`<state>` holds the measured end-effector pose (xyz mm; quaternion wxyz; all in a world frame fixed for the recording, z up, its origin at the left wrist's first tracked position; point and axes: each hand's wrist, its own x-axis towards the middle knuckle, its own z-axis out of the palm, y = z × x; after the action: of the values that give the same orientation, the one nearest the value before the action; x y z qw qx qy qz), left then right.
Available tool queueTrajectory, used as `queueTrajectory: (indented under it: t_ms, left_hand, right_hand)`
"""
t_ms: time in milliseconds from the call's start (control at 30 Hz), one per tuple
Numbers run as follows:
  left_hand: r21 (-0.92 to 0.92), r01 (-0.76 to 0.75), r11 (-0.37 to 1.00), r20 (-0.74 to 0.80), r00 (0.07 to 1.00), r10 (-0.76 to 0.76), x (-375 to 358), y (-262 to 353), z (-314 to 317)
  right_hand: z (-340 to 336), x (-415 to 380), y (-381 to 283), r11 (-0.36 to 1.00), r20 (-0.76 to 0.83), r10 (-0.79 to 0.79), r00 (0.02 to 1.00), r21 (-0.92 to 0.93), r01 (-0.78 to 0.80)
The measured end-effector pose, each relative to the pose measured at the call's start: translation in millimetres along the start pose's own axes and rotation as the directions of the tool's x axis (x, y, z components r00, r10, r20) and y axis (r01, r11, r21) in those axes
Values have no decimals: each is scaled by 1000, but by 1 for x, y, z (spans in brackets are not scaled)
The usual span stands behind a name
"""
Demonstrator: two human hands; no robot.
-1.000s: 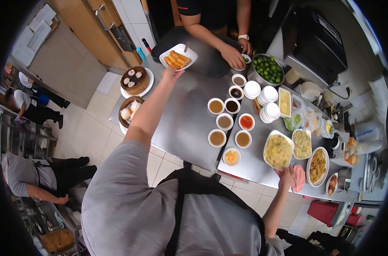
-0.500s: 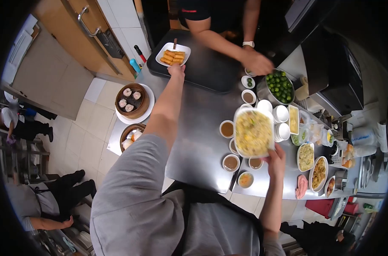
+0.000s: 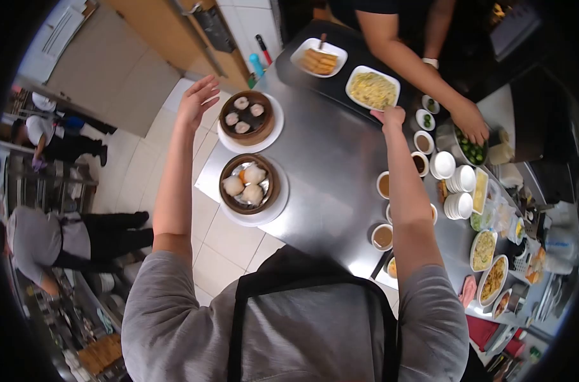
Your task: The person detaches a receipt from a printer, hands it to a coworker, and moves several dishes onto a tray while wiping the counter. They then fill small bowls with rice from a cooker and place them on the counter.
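Note:
My right hand (image 3: 390,116) grips the near edge of a white dish of yellow fried rice (image 3: 373,88), held at the black tray's near side. On the black tray (image 3: 296,72), a white plate of golden rolls (image 3: 319,58) lies at the left. My left hand (image 3: 200,100) is raised at the upper left, fingers apart and empty, near a bamboo steamer with several small dumplings (image 3: 246,118). Below that steamer, a second one with white buns (image 3: 247,184) rests on a white plate.
Across the table a co-worker's hand (image 3: 471,121) reaches into a metal pot of green limes (image 3: 473,151). Sauce cups (image 3: 382,237), stacked white bowls (image 3: 458,205) and oval food dishes (image 3: 494,280) stand at the right. Another person (image 3: 31,245) is at the far left.
My right hand has carried the rice dish forward to the black tray. My left hand has let go of the plate of rolls and moved left, above the steamers. The view has shifted.

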<state>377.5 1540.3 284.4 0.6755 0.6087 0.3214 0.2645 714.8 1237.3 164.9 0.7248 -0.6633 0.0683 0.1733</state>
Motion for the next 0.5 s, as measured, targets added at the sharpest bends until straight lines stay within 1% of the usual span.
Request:
queueTrajectory:
  t_ms: [33, 100, 133, 167, 233, 267, 300, 333, 367, 400, 433, 467, 500]
  left_hand:
    - [6, 6, 1000, -24, 1000, -6, -2, -8, -20]
    - [156, 132, 979, -100, 988, -117, -1, -33, -56]
    - [213, 165, 963, -141, 981, -137, 1, -53, -72]
    - [213, 174, 961, -150, 978, -144, -2, -70, -82]
    - [267, 337, 903, -150, 940, -306, -6, -96, -92]
    - [265, 339, 902, -148, 939, -310, -9, -105, -91]
    - [206, 396, 895, -135, 917, -374, -12, -113, -85]
    - [149, 450, 881, -115, 892, -437, -14, -118, -80]
    - [154, 448, 881, -100, 894, -438, -15, -121, -75]
    - [167, 442, 881, -97, 897, -432, -15, -124, -68]
    - [181, 434, 882, -93, 901, -424, -15, -125, -61]
    - [169, 442, 881, -113, 897, -428, -16, -120, -52]
    - [176, 436, 883, -99, 900, -424, -13, -122, -48]
  right_hand:
    - [9, 8, 5, 1000, -49, -1, 999, 21, 2]
    - [18, 18, 19, 968, 38, 73, 997, 238, -80]
    - [19, 19, 27, 947, 116, 88, 989, 298, -119]
    - [21, 17, 34, 922, 188, 96, 977, 354, -159]
    - [27, -19, 31, 927, 208, 130, 969, 321, -193]
    - [29, -49, 28, 930, 221, 156, 963, 296, -218]
    - [31, -87, 33, 978, 339, 51, 939, 172, -116]
    - [41, -117, 36, 991, 445, 130, 886, -86, -102]
    - [47, -133, 64, 968, 595, 201, 778, -240, -66]
    - [51, -132, 109, 891, 716, 230, 658, -427, 152]
    - [59, -154, 117, 909, 819, 330, 470, -411, 77]
    - [66, -192, 98, 803, 777, 426, 462, -560, 201]
    - [69, -210, 104, 833, 842, 266, 468, -445, 327]
